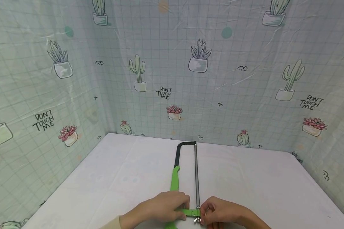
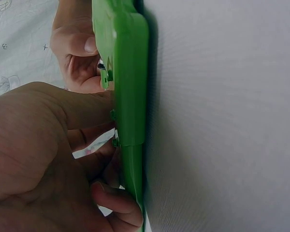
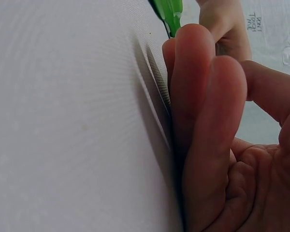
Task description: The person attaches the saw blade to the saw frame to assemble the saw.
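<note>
A hacksaw (image 1: 174, 179) with a green handle and a black front bow lies flat on the white table, its far end pointing away from me. Its grey blade (image 1: 197, 175) runs along the right side to a silver wing nut (image 1: 197, 219) at the near end. My left hand (image 1: 167, 205) grips the green frame, thumb and fingers around the handle and crosspiece. Curled beside the wing nut, my right hand (image 1: 220, 210) pinches the blade's near end between thumb and forefinger. In the right wrist view, its fingers (image 3: 215, 111) hide the held end.
The white table (image 1: 246, 184) spreads out on both sides of the saw. A cactus-print cloth (image 1: 172, 76) hangs behind the table and along its left and right sides.
</note>
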Motion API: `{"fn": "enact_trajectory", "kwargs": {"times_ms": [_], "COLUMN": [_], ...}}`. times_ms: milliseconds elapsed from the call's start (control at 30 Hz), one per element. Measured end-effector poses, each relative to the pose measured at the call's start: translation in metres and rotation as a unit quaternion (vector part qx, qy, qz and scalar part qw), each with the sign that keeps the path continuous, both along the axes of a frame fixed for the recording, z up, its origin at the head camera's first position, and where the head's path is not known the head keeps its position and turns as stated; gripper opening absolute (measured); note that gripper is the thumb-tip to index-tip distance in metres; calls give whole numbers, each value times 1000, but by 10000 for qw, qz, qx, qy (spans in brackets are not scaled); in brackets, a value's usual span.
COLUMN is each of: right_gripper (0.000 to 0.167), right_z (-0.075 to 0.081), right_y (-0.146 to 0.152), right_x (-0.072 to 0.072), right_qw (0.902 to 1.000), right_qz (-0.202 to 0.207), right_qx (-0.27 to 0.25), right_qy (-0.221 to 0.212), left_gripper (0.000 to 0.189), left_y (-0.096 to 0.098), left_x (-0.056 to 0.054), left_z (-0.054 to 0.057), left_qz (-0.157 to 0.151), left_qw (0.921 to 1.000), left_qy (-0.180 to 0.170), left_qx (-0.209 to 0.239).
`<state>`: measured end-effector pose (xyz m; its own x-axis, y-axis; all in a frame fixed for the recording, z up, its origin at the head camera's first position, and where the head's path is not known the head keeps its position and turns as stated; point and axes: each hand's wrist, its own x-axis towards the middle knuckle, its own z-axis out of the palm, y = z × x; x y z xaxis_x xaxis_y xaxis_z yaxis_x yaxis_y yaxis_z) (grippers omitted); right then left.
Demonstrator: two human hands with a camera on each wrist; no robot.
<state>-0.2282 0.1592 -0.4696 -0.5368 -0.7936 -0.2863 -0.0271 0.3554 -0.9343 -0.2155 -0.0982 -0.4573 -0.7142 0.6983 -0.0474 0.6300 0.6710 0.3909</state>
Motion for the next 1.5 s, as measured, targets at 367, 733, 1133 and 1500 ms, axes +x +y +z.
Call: {"fn": "enact_trajectory", "kwargs": {"times_ms": [367, 733, 1133, 1500], "right_gripper": [8, 20, 4, 5], "right_z": [0, 0, 1, -2], "right_y": [1, 1, 0, -1], "right_x": [-1, -1, 0, 1], "right_qw": [10000, 9999, 9999, 9999], "right_qz": [32, 65, -20, -109], "right_qx": [-18, -100, -72, 32], "right_qy": [-27, -92, -89, 24], "left_gripper": [14, 14, 16, 17], "left_y": [1, 0, 0, 0], "left_x": [1, 1, 0, -1], "left_z": [4, 4, 3, 1], "left_qz": [-20, -27, -109, -84], "left_qw": [10000, 10000, 9998, 9999], "left_qy": [4, 19, 135, 82], "left_qx": [-27, -16, -13, -32]}}
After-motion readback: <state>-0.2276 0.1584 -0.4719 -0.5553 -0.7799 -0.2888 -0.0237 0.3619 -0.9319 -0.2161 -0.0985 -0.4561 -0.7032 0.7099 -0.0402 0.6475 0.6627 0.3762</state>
